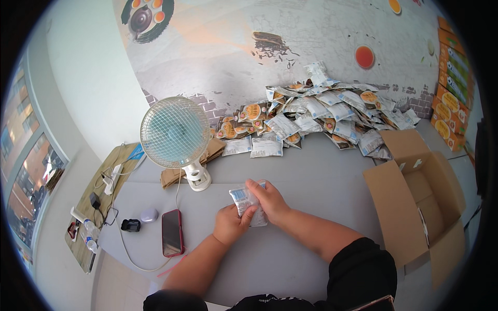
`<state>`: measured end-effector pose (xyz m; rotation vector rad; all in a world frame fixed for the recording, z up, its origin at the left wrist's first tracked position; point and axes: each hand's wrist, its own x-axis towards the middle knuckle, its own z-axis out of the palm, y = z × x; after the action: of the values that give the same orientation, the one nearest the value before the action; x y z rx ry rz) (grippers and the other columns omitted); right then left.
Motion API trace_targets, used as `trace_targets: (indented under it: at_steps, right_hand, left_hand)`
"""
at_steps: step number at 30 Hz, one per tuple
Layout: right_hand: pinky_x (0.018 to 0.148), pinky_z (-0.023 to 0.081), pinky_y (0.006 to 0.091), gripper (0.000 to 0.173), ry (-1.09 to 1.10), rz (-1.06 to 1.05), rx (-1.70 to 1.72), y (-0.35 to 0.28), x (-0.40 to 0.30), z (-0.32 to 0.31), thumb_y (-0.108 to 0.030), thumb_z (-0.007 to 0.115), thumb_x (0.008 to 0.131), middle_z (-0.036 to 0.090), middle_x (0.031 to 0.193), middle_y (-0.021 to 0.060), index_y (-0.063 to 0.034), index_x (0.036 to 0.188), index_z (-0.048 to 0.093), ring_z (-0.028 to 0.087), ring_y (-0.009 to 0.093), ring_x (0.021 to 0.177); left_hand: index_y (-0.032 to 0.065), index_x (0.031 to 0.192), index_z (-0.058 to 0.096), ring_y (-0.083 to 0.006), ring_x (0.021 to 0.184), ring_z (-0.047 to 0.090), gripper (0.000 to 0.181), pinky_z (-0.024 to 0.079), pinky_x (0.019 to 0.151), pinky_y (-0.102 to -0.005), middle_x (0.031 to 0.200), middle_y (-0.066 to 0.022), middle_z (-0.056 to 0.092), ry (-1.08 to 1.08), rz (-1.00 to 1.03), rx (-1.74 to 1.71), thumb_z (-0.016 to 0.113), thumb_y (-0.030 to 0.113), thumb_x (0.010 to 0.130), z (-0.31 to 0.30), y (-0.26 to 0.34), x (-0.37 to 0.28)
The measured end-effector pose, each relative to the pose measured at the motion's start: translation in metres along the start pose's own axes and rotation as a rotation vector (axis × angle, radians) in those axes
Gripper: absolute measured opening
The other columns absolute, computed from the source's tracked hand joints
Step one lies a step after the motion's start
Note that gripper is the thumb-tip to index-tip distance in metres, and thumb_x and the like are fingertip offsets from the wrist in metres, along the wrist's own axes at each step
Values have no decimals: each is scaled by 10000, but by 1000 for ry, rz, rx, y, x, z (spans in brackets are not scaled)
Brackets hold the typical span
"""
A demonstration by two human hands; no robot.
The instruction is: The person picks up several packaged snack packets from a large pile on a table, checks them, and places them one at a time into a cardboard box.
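Both of my hands hold white printed packets (244, 197) above the grey table, in the middle of the view. My left hand (232, 222) grips them from the lower left, its thumb across the front. From the upper right, my right hand (271, 200) closes on the same packets; its fingers hide part of them, and how many there are I cannot tell. Beyond the hands lies a large heap of similar sachets (311, 112), some white side up, some showing a brown and orange side, against the wall.
A clip-on fan (175, 134) stands left of the heap, by folded cardboard (171, 177). A smartphone (172, 233), a black case (130, 225) and a lilac case (149, 215) lie left. An open cardboard box (398, 214) is at right, orange cartons (449, 112) behind it.
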<state>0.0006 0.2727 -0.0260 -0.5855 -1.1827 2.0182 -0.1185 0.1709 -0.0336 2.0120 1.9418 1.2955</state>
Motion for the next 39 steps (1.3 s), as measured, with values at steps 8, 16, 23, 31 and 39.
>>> trace_targets:
  at_steps: [8, 16, 23, 31, 39]
  right_hand:
    - [661, 490, 277, 324, -152, 208, -97, -27, -3, 0, -345, 672, 919, 602, 870, 41, -41, 959, 565, 575, 113, 754]
    - [646, 471, 287, 395, -183, 149, -237, -31, 3, -10, -404, 639, 930, 607, 841, 48, -10, 947, 612, 561, 119, 732]
    - [631, 457, 297, 449, -141, 119, -295, -27, 6, -10, -460, 613, 932, 600, 815, 53, -13, 893, 629, 539, 121, 710]
    - [656, 462, 304, 678, 30, 253, -147, -22, 14, -17, -686, 419, 929, 609, 810, 55, -42, 905, 630, 566, 152, 706]
    - [644, 510, 277, 663, -370, 69, -579, 4, 17, -32, -686, 497, 901, 638, 861, 43, -46, 1024, 616, 611, 142, 705]
  left_hand:
    - [40, 912, 674, -364, 680, 658, 280, 533, 615, -420, 787, -127, 680, 46, 384, 154, 640, 318, 921, -3, 10, -2]
    - [42, 883, 673, -329, 617, 643, 270, 522, 563, -399, 752, -106, 671, 80, 510, 196, 681, 312, 889, 0, 12, 1]
    - [38, 885, 672, -317, 611, 641, 284, 520, 555, -392, 750, -103, 667, 90, 524, 194, 691, 321, 880, 0, 11, -1]
    - [34, 926, 674, -306, 650, 653, 309, 522, 593, -375, 767, -119, 662, 16, 379, 192, 627, 338, 936, -7, -3, -2]
    - [-5, 879, 623, -105, 623, 527, 474, 443, 543, -285, 730, -7, 587, 132, -251, -432, 498, 431, 1015, -4, -15, 2]
